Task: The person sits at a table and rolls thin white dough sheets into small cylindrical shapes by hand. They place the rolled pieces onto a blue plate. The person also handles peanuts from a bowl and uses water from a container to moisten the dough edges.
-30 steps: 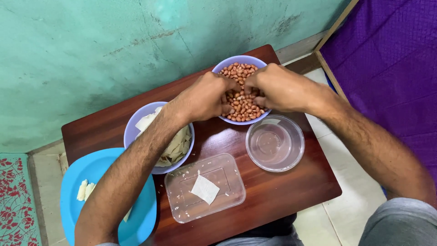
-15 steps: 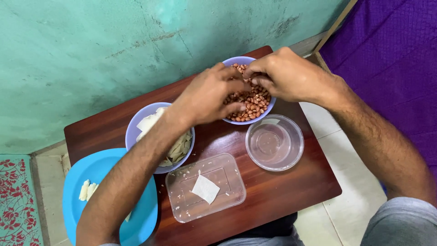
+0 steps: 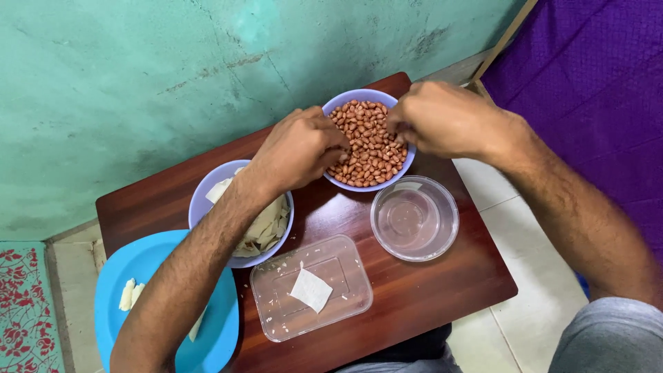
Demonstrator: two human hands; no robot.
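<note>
A lilac bowl (image 3: 343, 102) full of brown peanuts (image 3: 366, 145) stands at the far side of a small dark wooden table (image 3: 428, 290). My left hand (image 3: 297, 148) rests on the bowl's left rim, fingers curled into the peanuts. At the bowl's right rim, my right hand (image 3: 442, 117) has its fingers bunched together on some peanuts. Whether either hand holds any is hidden by the fingers.
A second lilac bowl (image 3: 202, 204) with pale flat pieces sits under my left forearm. A clear round glass bowl (image 3: 414, 220) and a clear rectangular container (image 3: 311, 287) with a white slip stand nearer me. A blue plate (image 3: 145, 266) lies left. A teal wall is behind.
Both hands were together over the middle of the peanuts. They have drawn apart to the bowl's left and right rims, uncovering the peanuts.
</note>
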